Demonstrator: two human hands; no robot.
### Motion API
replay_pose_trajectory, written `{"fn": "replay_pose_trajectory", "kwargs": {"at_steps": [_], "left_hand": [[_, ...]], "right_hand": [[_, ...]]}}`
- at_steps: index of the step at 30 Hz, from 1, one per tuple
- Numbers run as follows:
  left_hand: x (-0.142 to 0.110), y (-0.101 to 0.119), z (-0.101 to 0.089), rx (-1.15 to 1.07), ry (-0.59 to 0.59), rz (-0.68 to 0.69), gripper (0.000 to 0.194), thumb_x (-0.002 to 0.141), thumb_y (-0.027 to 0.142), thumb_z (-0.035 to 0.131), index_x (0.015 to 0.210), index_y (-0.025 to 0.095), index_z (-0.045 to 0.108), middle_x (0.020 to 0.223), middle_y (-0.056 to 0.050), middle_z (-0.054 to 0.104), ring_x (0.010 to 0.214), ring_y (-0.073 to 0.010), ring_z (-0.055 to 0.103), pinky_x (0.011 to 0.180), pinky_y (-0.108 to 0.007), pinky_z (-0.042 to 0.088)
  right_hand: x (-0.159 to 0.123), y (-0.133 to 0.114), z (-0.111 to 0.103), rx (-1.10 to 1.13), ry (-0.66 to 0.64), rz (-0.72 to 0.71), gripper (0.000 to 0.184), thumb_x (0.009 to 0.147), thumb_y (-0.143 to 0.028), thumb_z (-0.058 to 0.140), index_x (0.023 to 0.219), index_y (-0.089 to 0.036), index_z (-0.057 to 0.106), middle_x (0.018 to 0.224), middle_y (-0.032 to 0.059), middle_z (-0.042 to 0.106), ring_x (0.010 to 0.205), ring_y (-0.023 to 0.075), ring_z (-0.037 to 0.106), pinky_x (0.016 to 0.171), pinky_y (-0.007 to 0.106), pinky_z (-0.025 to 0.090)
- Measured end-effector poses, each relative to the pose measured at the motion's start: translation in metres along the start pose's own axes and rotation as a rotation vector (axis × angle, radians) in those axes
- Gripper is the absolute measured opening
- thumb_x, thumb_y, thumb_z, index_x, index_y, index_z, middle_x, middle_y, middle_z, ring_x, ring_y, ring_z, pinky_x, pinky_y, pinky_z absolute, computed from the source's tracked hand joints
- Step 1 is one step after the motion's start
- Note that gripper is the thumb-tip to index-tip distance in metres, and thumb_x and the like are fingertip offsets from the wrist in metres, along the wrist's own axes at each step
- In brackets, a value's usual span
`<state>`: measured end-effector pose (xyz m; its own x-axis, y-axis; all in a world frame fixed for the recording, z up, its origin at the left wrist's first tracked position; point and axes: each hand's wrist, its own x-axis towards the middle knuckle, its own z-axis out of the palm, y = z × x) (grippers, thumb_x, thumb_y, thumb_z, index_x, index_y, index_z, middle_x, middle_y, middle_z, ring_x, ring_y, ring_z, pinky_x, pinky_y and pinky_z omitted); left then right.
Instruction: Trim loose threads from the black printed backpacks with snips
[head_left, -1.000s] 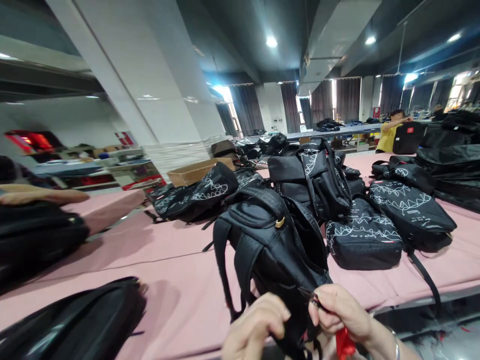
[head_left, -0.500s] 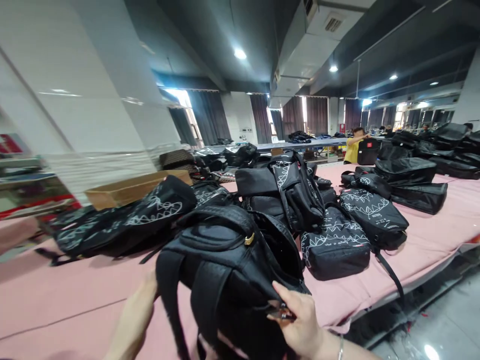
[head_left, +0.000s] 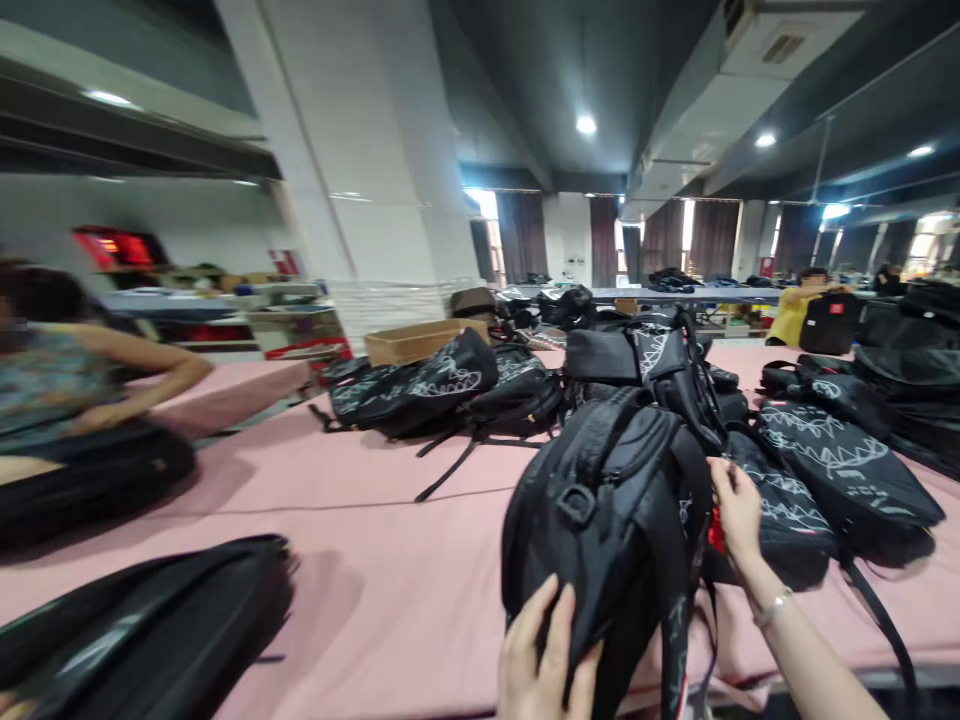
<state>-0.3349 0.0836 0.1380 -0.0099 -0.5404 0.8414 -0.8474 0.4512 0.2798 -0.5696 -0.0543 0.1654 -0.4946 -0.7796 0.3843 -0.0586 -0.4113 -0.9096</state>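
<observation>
Seemingly to steady it, the left grip (head_left: pixel 536 665) spreads its fingers over the near side of a black backpack (head_left: pixel 607 540), which stands roughly upright on the pink-covered desk (head_left: pixel 405 590). The right grip (head_left: pixel 741 515) curls at the bag's right edge, beside a red piece (head_left: pixel 715 528); whether it pinches anything, I cannot tell. Beyond, a white-scribbled backpack (head_left: pixel 847 460) lies flat, probably for stability.

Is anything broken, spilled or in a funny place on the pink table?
I see nothing broken or spilled. One black strap at the right looks untidy: it trails loose beside a white-patterned bag and over the edge of the pink table.
</observation>
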Motion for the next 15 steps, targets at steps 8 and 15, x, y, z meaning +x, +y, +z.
{"fn": "replay_pose_trajectory", "kwargs": {"at_steps": [8, 15], "left_hand": [[0.001, 0.03, 0.027, -0.065, 0.093, -0.042, 0.059, 0.083, 0.014, 0.046, 0.138, 0.027, 0.028, 0.129, -0.013, 0.041, 0.115, -0.0265, 0.042, 0.092, -0.042, 0.04], [0.034, 0.02, -0.005, -0.263, 0.099, 0.085, 0.035, 0.081, 0.013, 0.049, 0.114, 0.025, 0.053, 0.111, -0.009, 0.051, 0.104, -0.0213, 0.05, 0.086, -0.036, 0.044]], "right_hand": [[-0.041, -0.068, -0.028, -0.209, -0.145, -0.272, 0.033, 0.084, -0.039, 0.052, 0.101, -0.014, 0.062, 0.088, 0.0072, 0.063, 0.072, 0.0163, 0.059, 0.06, 0.025, 0.047], [-0.071, -0.099, -0.017, -0.37, -0.373, -0.714, 0.031, 0.082, -0.024, 0.058, 0.113, -0.022, 0.055, 0.099, 0.0033, 0.064, 0.079, 0.0137, 0.063, 0.071, 0.02, 0.05]]}}
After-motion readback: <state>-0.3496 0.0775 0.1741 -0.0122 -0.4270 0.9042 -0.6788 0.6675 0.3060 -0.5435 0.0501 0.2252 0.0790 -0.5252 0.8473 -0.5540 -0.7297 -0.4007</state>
